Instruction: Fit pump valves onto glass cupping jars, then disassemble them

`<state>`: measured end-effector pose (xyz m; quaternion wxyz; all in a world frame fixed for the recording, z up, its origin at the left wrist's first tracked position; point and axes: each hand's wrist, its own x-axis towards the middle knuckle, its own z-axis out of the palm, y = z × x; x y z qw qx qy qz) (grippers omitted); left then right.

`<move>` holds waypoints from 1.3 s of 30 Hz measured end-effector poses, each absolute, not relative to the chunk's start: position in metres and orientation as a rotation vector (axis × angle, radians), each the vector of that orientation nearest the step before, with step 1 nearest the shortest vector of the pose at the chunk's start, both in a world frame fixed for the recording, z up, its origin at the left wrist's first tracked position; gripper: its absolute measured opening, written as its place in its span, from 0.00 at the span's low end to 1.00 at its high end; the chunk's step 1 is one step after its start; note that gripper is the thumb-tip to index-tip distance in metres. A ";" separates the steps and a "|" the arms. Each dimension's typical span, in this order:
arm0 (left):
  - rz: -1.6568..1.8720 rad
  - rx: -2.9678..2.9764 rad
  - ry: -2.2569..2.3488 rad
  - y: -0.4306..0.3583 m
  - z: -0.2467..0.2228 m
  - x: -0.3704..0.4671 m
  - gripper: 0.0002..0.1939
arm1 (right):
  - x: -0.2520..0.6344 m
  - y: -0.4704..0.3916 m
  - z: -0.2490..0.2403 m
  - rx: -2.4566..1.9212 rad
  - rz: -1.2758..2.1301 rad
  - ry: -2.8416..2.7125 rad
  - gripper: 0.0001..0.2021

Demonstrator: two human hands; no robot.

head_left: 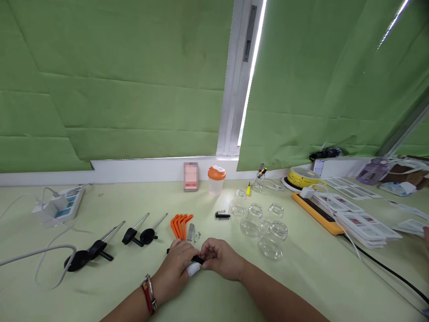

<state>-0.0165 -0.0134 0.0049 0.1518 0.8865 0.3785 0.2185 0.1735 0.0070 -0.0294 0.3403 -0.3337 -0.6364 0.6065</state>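
Both of my hands meet low in the middle over a slim black part (197, 259), which is mostly covered by fingers. My left hand (176, 268) is closed on it, a white wrap (193, 269) around one finger. My right hand (221, 259) pinches the part's right end. Just beyond the fingers lie several orange curved handles (181, 226), several metal rods (191, 232) and a few tiny metal pieces (199, 234). A black part with springs (222, 215) lies farther back. To the left rest several black caps with metal shafts (147, 235).
Several clear glass jars (272, 247) stand to the right. Beyond them are an orange-edged power strip (318, 214), stacked printed cards (363, 228) and a tape roll (303, 179). An orange-lidded cup (216, 181) stands at the back. A white cable (63, 248) crosses the left side. Another person's hand (426, 235) shows at the right edge.
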 end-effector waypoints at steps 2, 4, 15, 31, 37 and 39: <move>0.651 2.515 1.110 -0.013 0.004 -0.018 0.06 | 0.177 0.011 -0.031 -0.928 1.468 -1.767 0.12; 0.671 2.483 1.127 -0.014 0.004 -0.019 0.07 | 0.184 0.019 -0.032 -1.031 1.192 -1.897 0.09; 0.654 2.511 1.115 -0.017 0.003 -0.018 0.02 | 0.223 0.061 -0.046 -1.517 0.323 -1.966 0.20; 0.566 2.435 1.085 -0.020 0.001 -0.019 0.00 | 0.220 0.061 -0.043 -1.572 0.301 -1.976 0.20; 0.563 2.422 1.049 -0.020 0.000 -0.018 0.04 | 0.217 0.054 -0.036 -1.542 0.301 -2.032 0.14; 0.564 2.406 1.058 -0.020 -0.001 -0.017 0.05 | 0.215 0.051 -0.034 -1.547 0.303 -2.059 0.13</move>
